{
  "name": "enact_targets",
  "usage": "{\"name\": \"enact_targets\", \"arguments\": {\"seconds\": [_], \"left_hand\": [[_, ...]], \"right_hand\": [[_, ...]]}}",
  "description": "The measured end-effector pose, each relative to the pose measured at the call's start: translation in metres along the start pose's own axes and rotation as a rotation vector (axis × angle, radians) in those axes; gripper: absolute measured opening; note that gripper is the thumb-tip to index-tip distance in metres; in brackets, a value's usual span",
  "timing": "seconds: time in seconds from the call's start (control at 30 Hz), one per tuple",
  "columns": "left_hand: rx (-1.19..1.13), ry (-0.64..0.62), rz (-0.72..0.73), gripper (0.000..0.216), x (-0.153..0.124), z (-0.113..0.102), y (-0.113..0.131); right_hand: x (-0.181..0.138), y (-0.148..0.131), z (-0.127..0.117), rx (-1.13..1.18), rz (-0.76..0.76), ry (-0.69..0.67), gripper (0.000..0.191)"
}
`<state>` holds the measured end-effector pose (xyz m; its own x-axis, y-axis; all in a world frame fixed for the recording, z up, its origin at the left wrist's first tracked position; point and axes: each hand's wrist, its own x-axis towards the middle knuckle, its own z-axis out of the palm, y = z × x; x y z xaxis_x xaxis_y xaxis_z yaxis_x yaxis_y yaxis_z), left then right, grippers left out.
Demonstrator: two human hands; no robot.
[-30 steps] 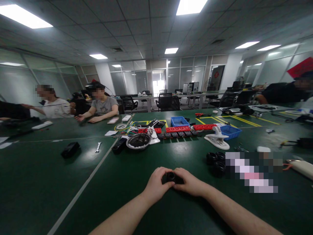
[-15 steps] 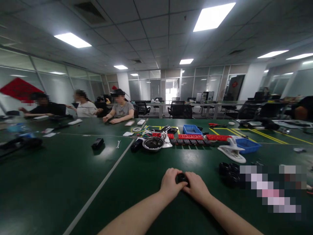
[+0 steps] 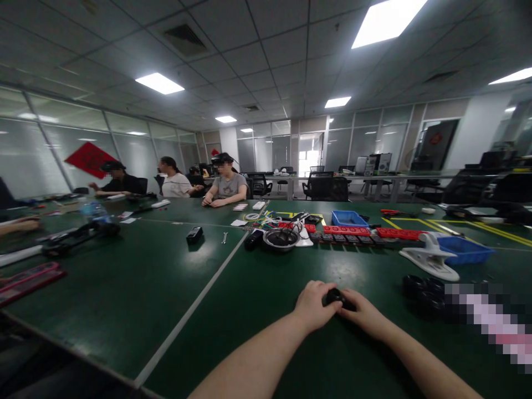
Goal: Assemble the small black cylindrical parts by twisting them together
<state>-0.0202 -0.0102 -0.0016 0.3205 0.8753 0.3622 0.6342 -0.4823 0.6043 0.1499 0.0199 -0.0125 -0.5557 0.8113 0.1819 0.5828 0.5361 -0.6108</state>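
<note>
Drawn slightly back since half a second ago in head view: right hand [image 3: 363, 315], baring more of the black part [image 3: 333, 296]. Smooth-looking, dark, round-topped; of undetermined material. Located right of and nearer the wearer than the metal-rimmed dish [image 3: 282, 248]. Gripped from both sides by left hand [image 3: 316, 306] and right hand, fingers curled partway around it, thumbs along its near side, wrists angled inward. Beyond and right of dish: blue plastic bin [image 3: 352, 223]; farther right, second blue bin [image 3: 469, 256]; contents of both unclear. Inside dish: dark, indistinct matter.
</note>
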Motion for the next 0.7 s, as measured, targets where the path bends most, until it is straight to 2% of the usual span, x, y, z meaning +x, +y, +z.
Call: {"name": "enact_targets", "arguments": {"seconds": [0.27,0.5,0.6,0.7], "left_hand": [[-0.081,0.015,-0.021,0.036,0.004,-0.001,-0.005],[-0.058,0.052,-0.147,0.035,0.002,0.001,0.003],[-0.039,0.042,-0.138,0.036,0.000,0.000,0.004],[-0.050,0.020,-0.073,0.038,-0.001,-0.002,0.003]], "right_hand": [[0.001,-0.006,-0.004,0.052,0.042,-0.015,0.028],[0.000,-0.012,0.010,-0.264,0.162,0.141,0.018],[-0.002,-0.017,0.010,-0.295,0.159,0.146,0.024],[-0.004,-0.017,0.004,-0.138,0.089,0.070,0.038]]}}
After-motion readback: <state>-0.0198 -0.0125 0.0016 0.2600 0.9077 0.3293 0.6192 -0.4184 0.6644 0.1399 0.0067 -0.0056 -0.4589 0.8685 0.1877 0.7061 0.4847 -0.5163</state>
